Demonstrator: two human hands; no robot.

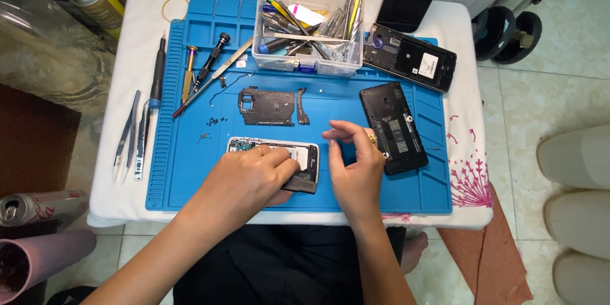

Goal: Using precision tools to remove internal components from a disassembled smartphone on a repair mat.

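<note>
An opened smartphone (273,149) with its circuit board exposed lies on the blue repair mat (184,171). My left hand (244,181) rests on the phone and presses down on a black part at its lower edge. My right hand (357,165) hovers just right of the phone with thumb and forefinger pinched together; whether something tiny sits between them is too small to tell. A black inner frame piece (268,106) lies on the mat above the phone.
A second opened black phone (393,127) lies right of my hands, a third (410,57) behind it. A clear plastic box (311,19) holds several tools. Screwdrivers (210,67), tweezers (127,130) and loose screws (210,128) lie at left. A spray can (95,0) stands far left.
</note>
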